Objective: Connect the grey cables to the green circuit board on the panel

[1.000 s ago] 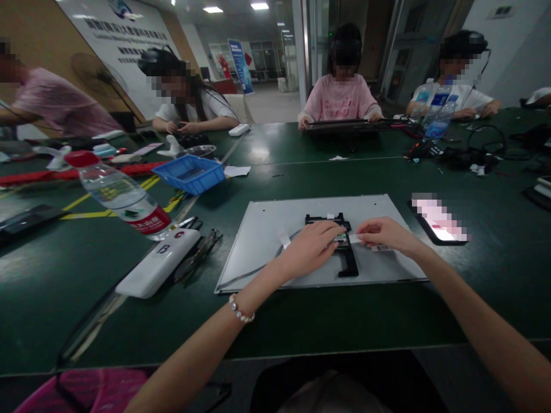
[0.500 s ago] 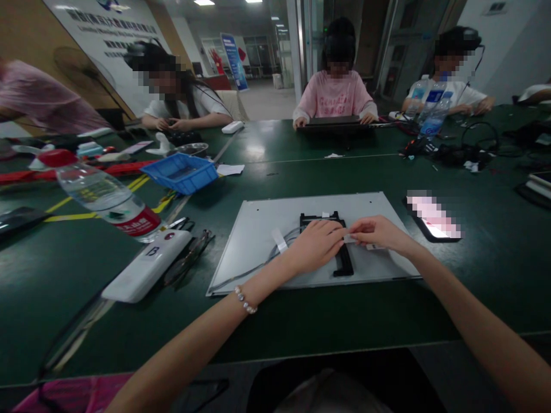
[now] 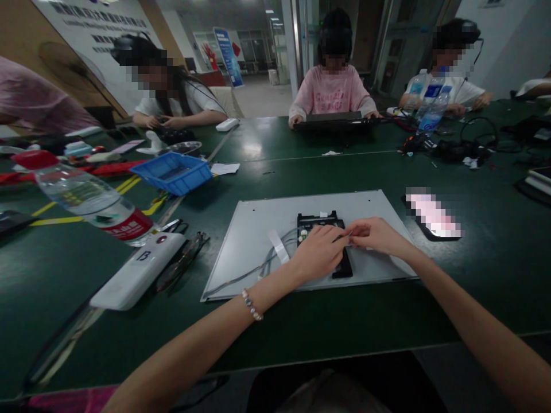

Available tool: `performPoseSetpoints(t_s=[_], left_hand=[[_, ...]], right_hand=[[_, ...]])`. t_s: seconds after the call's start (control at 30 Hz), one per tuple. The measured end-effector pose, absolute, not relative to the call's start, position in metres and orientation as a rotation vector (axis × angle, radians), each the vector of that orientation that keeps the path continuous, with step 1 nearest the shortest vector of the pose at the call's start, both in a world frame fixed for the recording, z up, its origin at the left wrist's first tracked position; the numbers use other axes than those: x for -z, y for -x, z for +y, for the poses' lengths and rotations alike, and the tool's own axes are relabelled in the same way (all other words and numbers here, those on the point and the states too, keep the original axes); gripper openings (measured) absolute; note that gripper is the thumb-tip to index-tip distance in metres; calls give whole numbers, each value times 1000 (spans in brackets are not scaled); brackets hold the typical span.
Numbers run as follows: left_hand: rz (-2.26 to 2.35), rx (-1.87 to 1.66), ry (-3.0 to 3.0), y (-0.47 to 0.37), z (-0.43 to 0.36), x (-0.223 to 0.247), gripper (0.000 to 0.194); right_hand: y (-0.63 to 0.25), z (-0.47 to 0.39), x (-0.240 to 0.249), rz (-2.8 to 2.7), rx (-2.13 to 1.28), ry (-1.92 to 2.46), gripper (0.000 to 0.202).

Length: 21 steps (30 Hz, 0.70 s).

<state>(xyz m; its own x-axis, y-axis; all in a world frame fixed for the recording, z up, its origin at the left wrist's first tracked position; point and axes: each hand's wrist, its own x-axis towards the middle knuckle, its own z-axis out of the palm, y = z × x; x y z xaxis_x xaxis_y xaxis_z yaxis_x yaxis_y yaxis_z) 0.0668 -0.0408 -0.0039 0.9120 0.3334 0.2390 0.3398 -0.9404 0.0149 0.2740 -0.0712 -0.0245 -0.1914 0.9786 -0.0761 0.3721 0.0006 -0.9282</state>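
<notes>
A pale flat panel [image 3: 253, 229] lies on the table in front of me, with a black plastic bracket [image 3: 342, 268] on its middle. My left hand [image 3: 321, 249] rests across the bracket, its fingers bent and closed at the tips. My right hand [image 3: 373, 235] comes in from the right, thumb and fingers pinched together. The fingertips of both hands meet over the bracket's right side, at something small and whitish that I cannot make out. Grey cables [image 3: 245, 278] run from the bracket to the panel's lower left, under a whitish strip [image 3: 279, 246].
To the left are a white power bank [image 3: 138, 272], eyeglasses [image 3: 183, 264], a tilted water bottle [image 3: 94, 201] and a blue bin [image 3: 172, 175]. A phone [image 3: 433, 215] lies right of the panel. Several people sit across the green table [image 3: 275, 332].
My view has shifted slightly. The left hand has drawn down a little, baring more of the bracket and small light parts in it. The fingertips still meet at the same spot.
</notes>
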Motion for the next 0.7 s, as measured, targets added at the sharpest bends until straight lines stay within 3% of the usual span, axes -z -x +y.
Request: performPoseSetpoints(t_s=[0.33,0.7], left_hand=[[-510,311,3040,-67,-42,2,23],[-499,307,3022,-66,-43,2,24]], right_hand=[[-267,-74,18,-1890,-747,1501,17],[-269,-74,16,-1959,-714,1488,16]])
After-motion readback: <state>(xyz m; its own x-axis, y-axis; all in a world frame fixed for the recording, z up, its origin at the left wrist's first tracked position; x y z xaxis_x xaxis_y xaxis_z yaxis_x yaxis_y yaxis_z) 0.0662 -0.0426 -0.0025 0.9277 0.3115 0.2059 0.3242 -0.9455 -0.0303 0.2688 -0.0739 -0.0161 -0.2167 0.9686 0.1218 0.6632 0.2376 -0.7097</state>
